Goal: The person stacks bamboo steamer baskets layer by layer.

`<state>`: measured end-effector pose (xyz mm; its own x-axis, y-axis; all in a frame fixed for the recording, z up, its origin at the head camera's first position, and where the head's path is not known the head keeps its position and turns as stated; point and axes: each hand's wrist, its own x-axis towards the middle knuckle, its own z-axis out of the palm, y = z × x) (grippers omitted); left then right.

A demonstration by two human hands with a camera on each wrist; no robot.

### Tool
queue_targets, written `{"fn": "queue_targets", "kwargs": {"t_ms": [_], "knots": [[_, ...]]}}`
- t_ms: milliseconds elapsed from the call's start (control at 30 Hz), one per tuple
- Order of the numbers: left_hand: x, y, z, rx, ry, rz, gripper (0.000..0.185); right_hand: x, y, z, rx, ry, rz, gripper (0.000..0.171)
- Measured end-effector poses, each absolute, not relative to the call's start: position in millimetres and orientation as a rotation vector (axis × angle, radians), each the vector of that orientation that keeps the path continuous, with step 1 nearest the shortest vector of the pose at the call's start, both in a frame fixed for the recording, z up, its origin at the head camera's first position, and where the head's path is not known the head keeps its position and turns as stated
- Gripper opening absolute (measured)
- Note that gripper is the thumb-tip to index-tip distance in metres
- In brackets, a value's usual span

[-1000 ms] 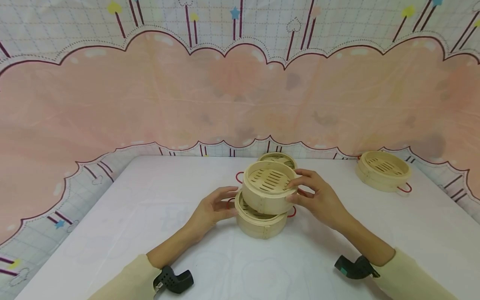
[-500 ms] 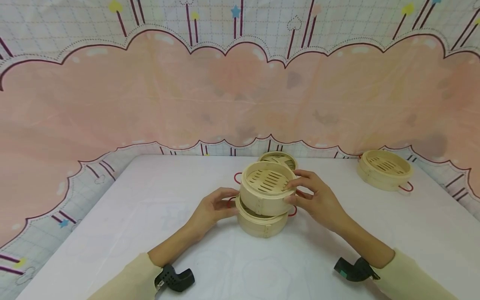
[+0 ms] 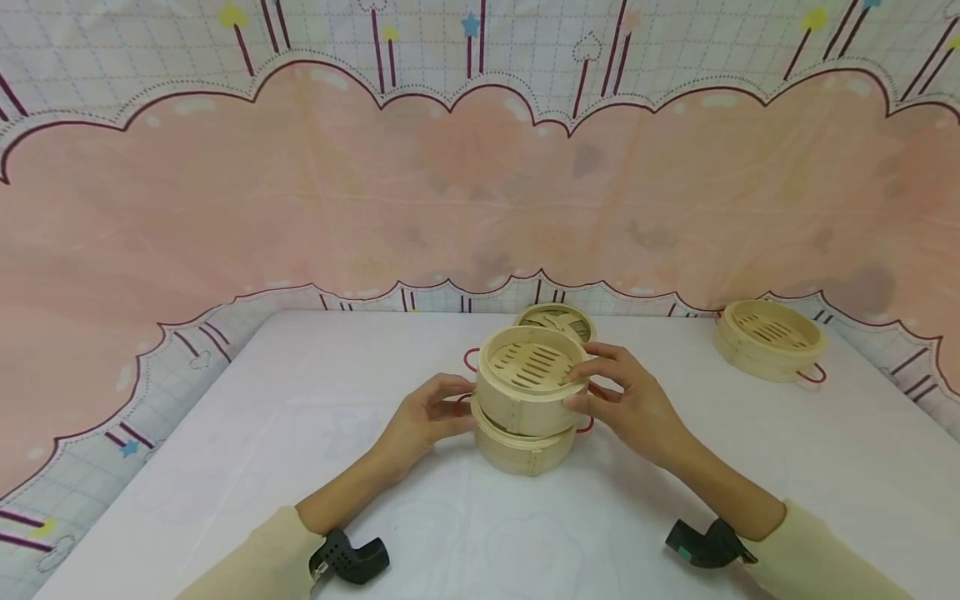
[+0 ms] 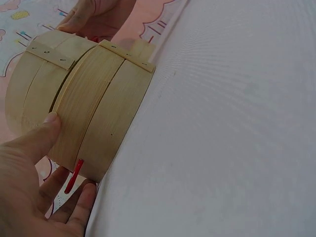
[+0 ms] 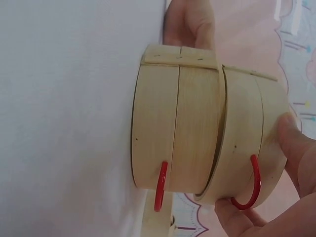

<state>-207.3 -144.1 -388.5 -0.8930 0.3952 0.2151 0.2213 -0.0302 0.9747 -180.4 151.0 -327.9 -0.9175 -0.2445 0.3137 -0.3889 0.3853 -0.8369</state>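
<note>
Two round bamboo steamer baskets with red wire handles stand stacked in the middle of the white table (image 3: 247, 433). The upper basket (image 3: 531, 379) (image 5: 247, 133) (image 4: 29, 84) rests a little askew on the lower basket (image 3: 521, 452) (image 4: 106, 116) (image 5: 163, 123). My left hand (image 3: 450, 408) (image 4: 34, 163) grips the lower basket's left side, thumb on its wall and fingers by its red handle. My right hand (image 3: 592, 390) (image 5: 291, 163) grips the upper basket's right rim and wall.
A small bamboo piece (image 3: 557, 318) lies just behind the stack. Another steamer basket (image 3: 768, 340) with a red handle stands at the far right of the table. A pink patterned cloth (image 3: 480, 192) hangs all round the back.
The upper basket, held tilted above the lower one, has come down and a little left onto it. The left hand has stayed on the lower basket.
</note>
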Motion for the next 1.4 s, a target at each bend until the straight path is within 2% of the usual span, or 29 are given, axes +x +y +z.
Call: {"fn": "queue_targets", "kwargs": {"t_ms": [133,300,400,667,900,1400], "knots": [[-207.0,-144.4,-388.7,0.688,2.100,2.080,0.055,-179.5,149.3,-328.5,0.576,-2.491,1.572,0.026],[-204.4,-144.2,-388.4,0.812,2.216,2.033,0.081,-178.9,148.2,-328.6,0.581,-2.487,1.565,0.025],[-202.9,-143.4,-388.9,0.916,2.381,1.934,0.088,-178.6,148.2,-328.2,0.584,-2.490,1.561,0.025],[-200.1,-140.1,-388.5,1.106,2.710,1.774,0.085,-178.7,148.0,-327.9,0.596,-2.487,1.572,0.025],[-183.0,-133.7,-364.2,1.156,2.651,1.819,0.074,-178.1,148.2,-327.2,0.588,-2.496,1.570,0.025],[-182.4,-132.7,-364.9,1.234,2.577,1.860,0.072,-176.6,147.3,-328.9,0.608,-2.489,1.564,0.024]]}}
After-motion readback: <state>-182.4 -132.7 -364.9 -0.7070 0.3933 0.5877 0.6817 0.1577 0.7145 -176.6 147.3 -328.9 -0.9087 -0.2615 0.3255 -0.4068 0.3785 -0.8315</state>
